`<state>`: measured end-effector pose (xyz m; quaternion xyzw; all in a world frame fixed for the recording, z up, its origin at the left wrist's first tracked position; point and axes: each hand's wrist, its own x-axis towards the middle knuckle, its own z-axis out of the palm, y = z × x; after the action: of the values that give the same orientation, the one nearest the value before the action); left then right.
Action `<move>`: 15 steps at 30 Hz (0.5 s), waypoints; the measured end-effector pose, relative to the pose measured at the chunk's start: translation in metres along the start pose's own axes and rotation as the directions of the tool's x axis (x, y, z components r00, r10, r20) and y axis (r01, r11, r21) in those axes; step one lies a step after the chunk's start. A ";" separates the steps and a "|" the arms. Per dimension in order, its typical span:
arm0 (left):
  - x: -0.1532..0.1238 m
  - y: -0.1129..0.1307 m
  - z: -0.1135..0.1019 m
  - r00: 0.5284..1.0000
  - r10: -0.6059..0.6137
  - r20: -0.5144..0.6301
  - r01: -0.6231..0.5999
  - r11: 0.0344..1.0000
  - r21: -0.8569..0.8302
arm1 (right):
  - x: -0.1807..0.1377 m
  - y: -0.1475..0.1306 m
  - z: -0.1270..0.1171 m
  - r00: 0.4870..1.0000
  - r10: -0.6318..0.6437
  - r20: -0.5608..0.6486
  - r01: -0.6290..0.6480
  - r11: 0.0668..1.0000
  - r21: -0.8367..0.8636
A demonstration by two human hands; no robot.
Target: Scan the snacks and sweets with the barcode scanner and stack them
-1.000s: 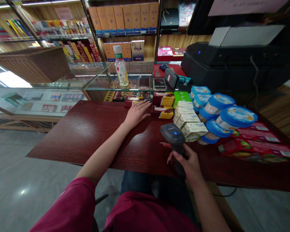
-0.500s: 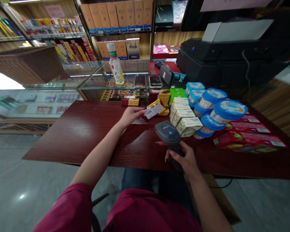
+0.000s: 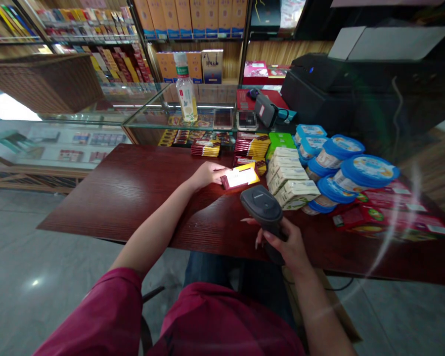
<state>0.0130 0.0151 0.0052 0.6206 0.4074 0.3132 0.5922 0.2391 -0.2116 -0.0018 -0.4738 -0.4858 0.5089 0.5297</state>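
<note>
My left hand pinches the left end of a red and yellow chocolate bar packet, its pale label side turned up and brightly lit. Wrapped round the handle of a dark grey barcode scanner is my right hand. The scanner's head points at the packet from close by, without touching it. Behind the packet lie stacked red and yellow packets, and a smaller stack lies to their left. Small cream cartons stand just right of the packet.
Blue-lidded tubs are piled to the right, beside red boxes. A bottle and two phones rest on the glass counter behind the wooden desk. A wicker basket is at far left.
The packet in my left hand has been laid flatter and now glows under bright light. The scanner's blue light no longer shows. The view has shifted slightly.
</note>
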 end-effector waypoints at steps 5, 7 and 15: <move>0.002 0.000 -0.005 1.000 0.010 -0.001 -0.010 0.998 0.055 | 0.001 0.001 -0.002 1.000 -0.010 -0.009 0.010 0.999 -0.032; 0.004 0.001 -0.010 0.995 0.096 -0.031 -0.092 0.990 0.107 | 0.002 0.002 -0.004 1.000 -0.017 0.009 0.018 0.999 -0.045; 0.005 0.006 -0.056 0.670 0.690 -0.274 -0.361 0.625 0.692 | -0.001 -0.002 0.000 0.999 0.021 -0.048 -0.021 1.000 -0.009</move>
<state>-0.0329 0.0468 0.0169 0.7565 0.4158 0.4917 0.1145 0.2393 -0.2125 0.0000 -0.4935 -0.4706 0.5007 0.5332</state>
